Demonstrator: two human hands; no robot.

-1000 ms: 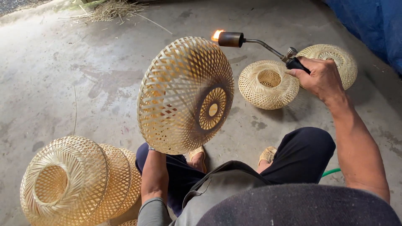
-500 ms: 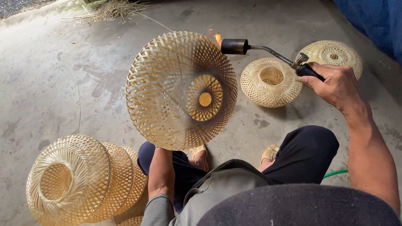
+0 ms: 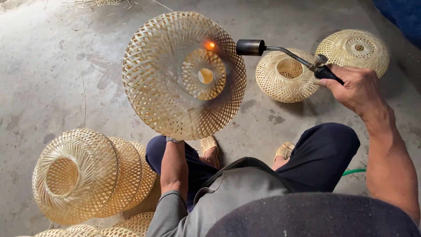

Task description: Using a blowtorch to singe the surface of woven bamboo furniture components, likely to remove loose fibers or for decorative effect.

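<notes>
A round woven bamboo shade [image 3: 166, 87] is held up in front of me, its small centre ring facing me. My left forearm [image 3: 173, 166] reaches up under its lower rim, and the hand itself is hidden behind the weave. My right hand [image 3: 357, 87] grips the black handle of a gas torch [image 3: 280, 50]. The torch's dark nozzle points left at the shade. A small orange flame [image 3: 210, 45] licks the weave at the upper edge of the centre ring.
Two more woven shades [image 3: 285, 74] [image 3: 355, 50] lie on the concrete floor to the right, behind the torch. A nested stack of shades [image 3: 79, 175] sits at lower left. A green hose [image 3: 353, 172] runs by my right knee. My sandalled feet [image 3: 209, 147] rest below the shade.
The shade has turned to face me more squarely and fills more of the view. The torch nozzle has dropped from above the rim, and the flame now touches the centre ring.
</notes>
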